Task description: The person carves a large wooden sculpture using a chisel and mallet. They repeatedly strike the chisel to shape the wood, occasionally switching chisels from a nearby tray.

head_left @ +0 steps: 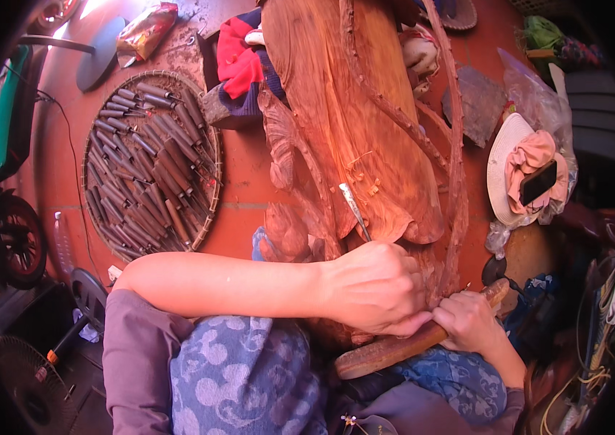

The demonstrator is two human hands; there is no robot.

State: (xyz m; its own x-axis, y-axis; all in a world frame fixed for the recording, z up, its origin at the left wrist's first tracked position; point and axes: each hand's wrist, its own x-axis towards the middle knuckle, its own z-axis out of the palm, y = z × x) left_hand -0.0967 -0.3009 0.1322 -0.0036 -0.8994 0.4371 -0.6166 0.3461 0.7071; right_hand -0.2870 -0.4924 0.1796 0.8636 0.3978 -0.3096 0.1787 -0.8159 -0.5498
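Observation:
A large reddish-brown wood carving (394,145) with flowing folds and thin branch-like strands lies in front of me. My left hand (380,286) is closed round a carving chisel (355,212); its metal blade points away from me over the carved surface, and its handle is hidden under the hand. Pale shavings (364,177) lie near the blade's tip. Close beside it, my right hand (467,319) is closed above a worn wooden bar (387,354) that lies slantwise near my lap. Whether those fingers grip the bar or the chisel's handle is hidden.
At the left, a round woven tray (88,163) holds many dark-handled tools on the red tile floor (246,196). Red and navy cloth (238,61) sits beside the carving. To the right are a pale hat (503,163) with a phone (538,183) and a grey slab (475,105).

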